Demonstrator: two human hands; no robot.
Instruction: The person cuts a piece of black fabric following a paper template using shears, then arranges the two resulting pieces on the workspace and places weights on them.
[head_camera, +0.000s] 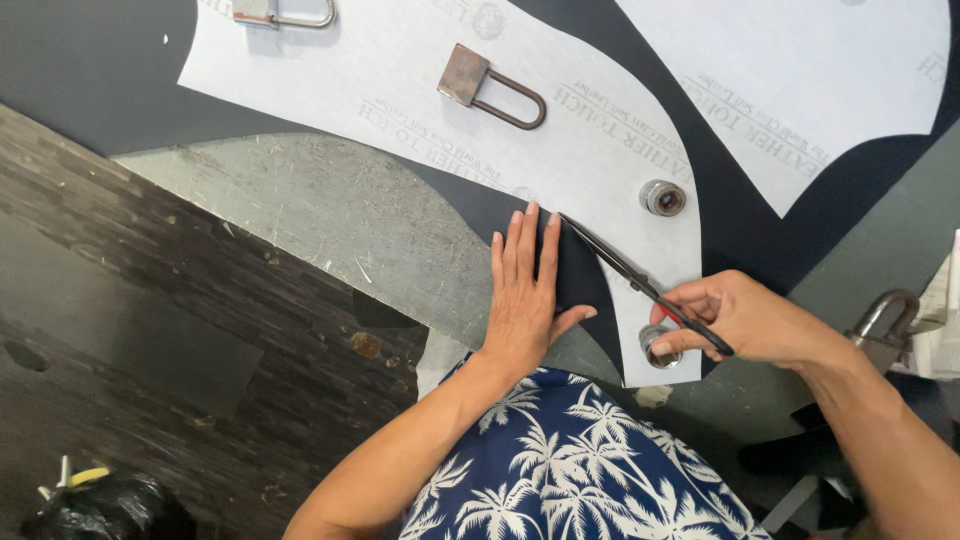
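Note:
My left hand (525, 290) lies flat, fingers together, on dark navy fabric (575, 275) at the near edge of a worn grey table (330, 215). My right hand (745, 320) grips black scissors (640, 282) with a red inner handle. The blades point up and left along the curved edge of a white paper pattern (560, 110) lying on the fabric, and the tips are close to my left fingertips.
A rusty padlock-shaped metal weight (488, 86) and two round metal weights (663, 197) (660, 345) hold the pattern down. A second paper pattern (800, 80) lies at top right. Another metal weight (880, 322) sits by my right wrist. A black bag (110, 505) lies on the dark floor.

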